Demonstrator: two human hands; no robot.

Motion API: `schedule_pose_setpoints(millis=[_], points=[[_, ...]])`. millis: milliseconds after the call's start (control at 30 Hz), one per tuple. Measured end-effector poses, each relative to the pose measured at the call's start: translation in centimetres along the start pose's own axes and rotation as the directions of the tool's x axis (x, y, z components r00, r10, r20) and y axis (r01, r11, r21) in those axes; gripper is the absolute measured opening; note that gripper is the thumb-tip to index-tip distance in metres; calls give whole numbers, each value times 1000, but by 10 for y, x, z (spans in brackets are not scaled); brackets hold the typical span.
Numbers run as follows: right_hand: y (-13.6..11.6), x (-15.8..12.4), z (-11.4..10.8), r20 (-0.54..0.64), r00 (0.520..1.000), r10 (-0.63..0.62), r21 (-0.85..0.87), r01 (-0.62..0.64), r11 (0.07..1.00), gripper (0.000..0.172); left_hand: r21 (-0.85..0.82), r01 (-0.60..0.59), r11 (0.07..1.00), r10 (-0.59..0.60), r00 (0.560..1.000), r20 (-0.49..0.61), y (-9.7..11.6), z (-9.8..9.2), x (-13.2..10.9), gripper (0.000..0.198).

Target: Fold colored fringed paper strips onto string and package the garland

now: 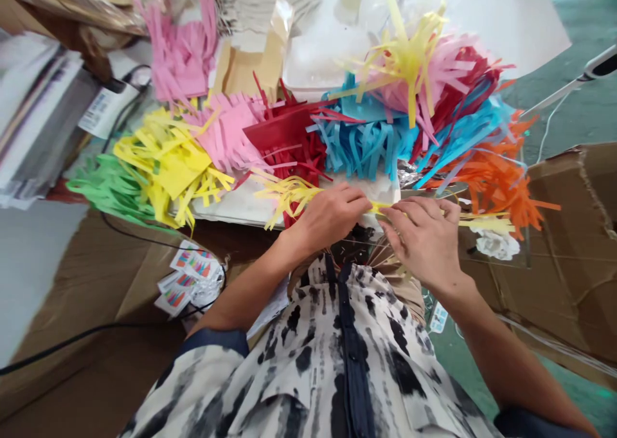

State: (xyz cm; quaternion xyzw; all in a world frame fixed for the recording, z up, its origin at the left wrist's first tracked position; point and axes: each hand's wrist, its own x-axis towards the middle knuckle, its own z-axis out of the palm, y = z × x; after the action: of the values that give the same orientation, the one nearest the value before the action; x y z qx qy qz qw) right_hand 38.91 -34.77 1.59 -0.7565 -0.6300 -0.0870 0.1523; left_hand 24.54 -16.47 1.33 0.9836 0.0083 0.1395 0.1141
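Tightly curled, the left hand [328,218] and the narrowly pinching right hand [419,242] grip a yellow fringed paper strip [289,195] between them, its shredded end splaying loose over a white board [241,206], just below red paper fringe [289,136] and blue paper fringe [361,143].

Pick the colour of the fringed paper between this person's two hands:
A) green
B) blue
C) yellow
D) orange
C. The fringed paper shows yellow strands running out from under the left hand and across towards the right hand.
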Motion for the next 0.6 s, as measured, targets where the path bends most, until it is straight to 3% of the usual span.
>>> schedule_pose_setpoints(millis=[300, 600], points=[[11, 0, 3, 58, 996, 72, -65, -68, 996, 26, -3, 95, 995, -95, 995, -36, -14, -3, -4, 25], [19, 5, 4, 44, 976, 215, 103, -218, 970, 25, -25, 237, 971, -238, 971, -14, -28, -4, -9, 24]])
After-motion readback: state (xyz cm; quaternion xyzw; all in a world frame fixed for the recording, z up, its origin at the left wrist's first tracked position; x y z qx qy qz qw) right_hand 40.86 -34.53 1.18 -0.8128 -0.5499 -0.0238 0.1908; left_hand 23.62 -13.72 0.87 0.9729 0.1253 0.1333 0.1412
